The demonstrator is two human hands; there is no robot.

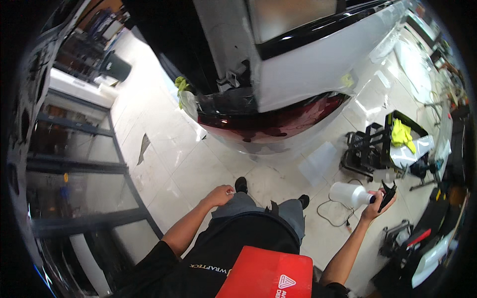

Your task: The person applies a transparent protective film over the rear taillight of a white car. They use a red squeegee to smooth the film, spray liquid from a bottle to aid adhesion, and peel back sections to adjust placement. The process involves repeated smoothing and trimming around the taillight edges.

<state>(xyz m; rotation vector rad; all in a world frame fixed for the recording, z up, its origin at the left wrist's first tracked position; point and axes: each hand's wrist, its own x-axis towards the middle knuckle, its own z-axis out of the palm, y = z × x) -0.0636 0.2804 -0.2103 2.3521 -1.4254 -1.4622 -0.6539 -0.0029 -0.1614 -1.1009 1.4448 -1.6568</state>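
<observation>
My right hand [373,209] is closed round the neck and black trigger head of a white spray bottle [348,194], held out to my right. The bottle lies tilted on its side in the air, its base toward the middle of the view. Close to my left thigh hangs my left hand [219,195], its fingers curled in, with nothing visible in them. In front of me stands a vehicle's white panel [303,72] above a dark red tail light [278,124]. Neither hand touches the vehicle.
A black wheeled cart [365,149] with a yellow-green cloth [403,135] stands to the right. A cable [325,218] lies on the tiled floor [184,164]. Dark-framed glass panels [84,186] line the left side. Another yellow-green cloth [182,85] hangs at the vehicle's left edge.
</observation>
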